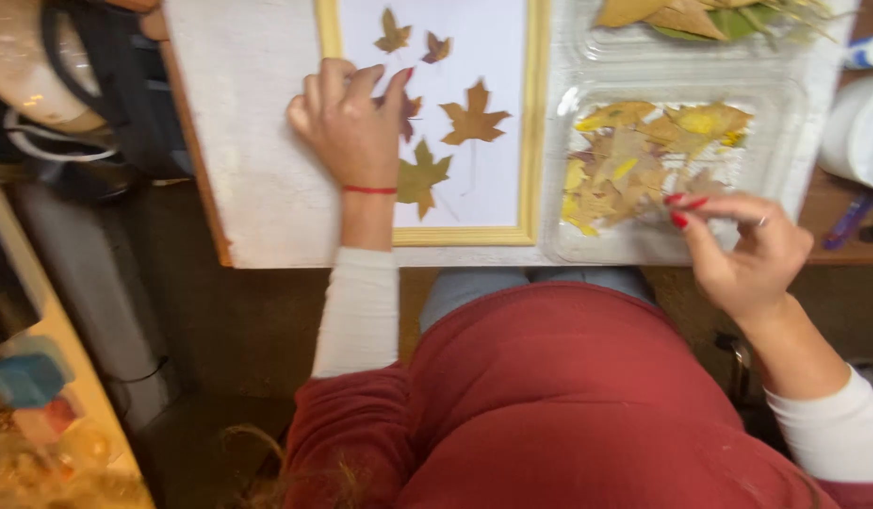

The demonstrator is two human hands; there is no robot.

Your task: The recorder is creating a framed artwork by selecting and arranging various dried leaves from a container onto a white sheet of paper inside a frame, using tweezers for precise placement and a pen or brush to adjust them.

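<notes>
Seen from above, a seated person in a red top works at a white-painted wooden board [252,141]. The left hand [351,123], a thin red cord at its wrist, lies palm down with fingers loosely spread, pressing a small dark reddish pressed leaf [410,108] against white paper in a pale wooden picture frame [533,113]. A brown maple leaf [473,117] and an olive-green maple leaf [420,177] also lie on that paper. The right hand [742,250], nails painted red, hovers at the near edge of a clear plastic tray [785,104] of yellow dried leaves [634,155], fingertips pinched together; whether they grip anything cannot be told.
</notes>
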